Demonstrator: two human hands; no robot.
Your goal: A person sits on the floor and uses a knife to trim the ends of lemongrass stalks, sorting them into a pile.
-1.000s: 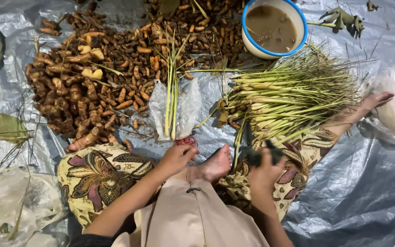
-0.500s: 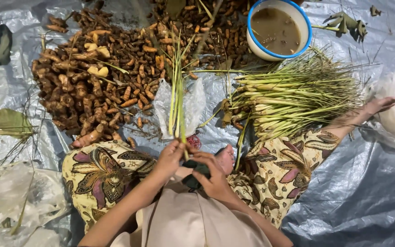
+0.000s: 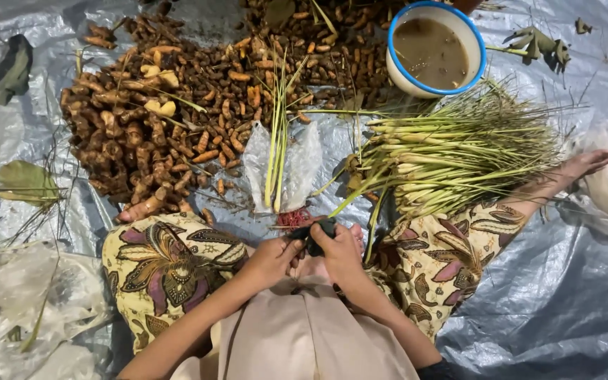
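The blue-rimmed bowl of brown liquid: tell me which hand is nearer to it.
Right. The right hand sits below the blue-rimmed bowl, slightly left of it in the picture; the left hand is farther left still. Both grip a dark object.

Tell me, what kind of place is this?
Probably a floor workspace for sorting market produce or spices. A grey plastic sheet covers the ground, with a big pile of brown roots, a heap of green stalks, and a bowl of murky water.
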